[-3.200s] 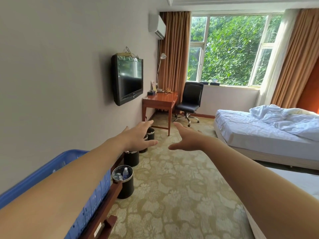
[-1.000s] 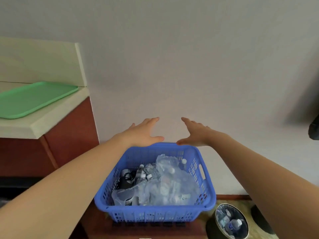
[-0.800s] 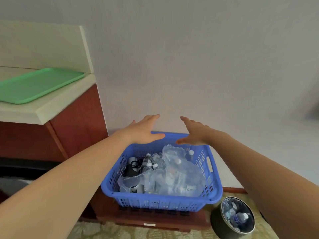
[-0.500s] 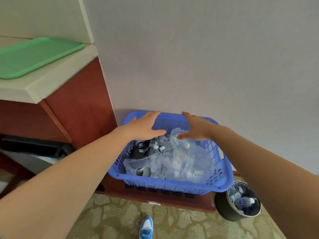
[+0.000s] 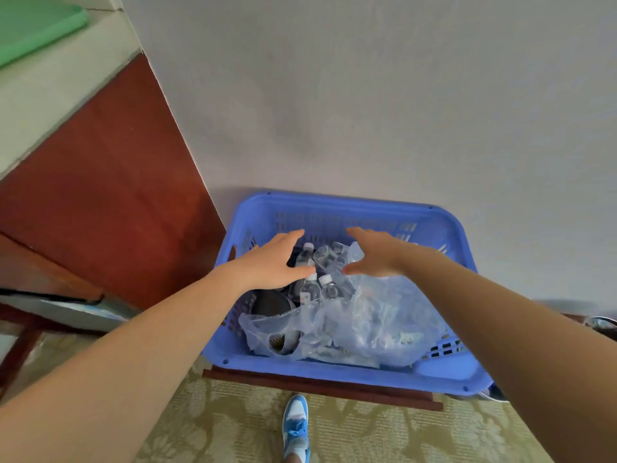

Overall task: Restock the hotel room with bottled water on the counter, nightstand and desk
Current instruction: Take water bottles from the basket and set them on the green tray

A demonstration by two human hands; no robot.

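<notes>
Fingers (image 5: pixel 290 237) of the left hand (image 5: pixel 270 262) are lying straight and close together, thumb standing apart, holding nothing; those of the right hand (image 5: pixel 374 255) are doing the same. Both hands are hovering just over the water bottles (image 5: pixel 310 289), which are sitting among crumpled clear plastic wrap (image 5: pixel 377 322) inside a blue basket (image 5: pixel 334 372). The basket is resting on a low wooden bench (image 5: pixel 317 384) against the far wall. A green tray (image 5: pixel 30 25) is lying on the counter (image 5: pixel 50 88) at far left.

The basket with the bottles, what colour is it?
Blue: the basket shows best in the head view.
</notes>
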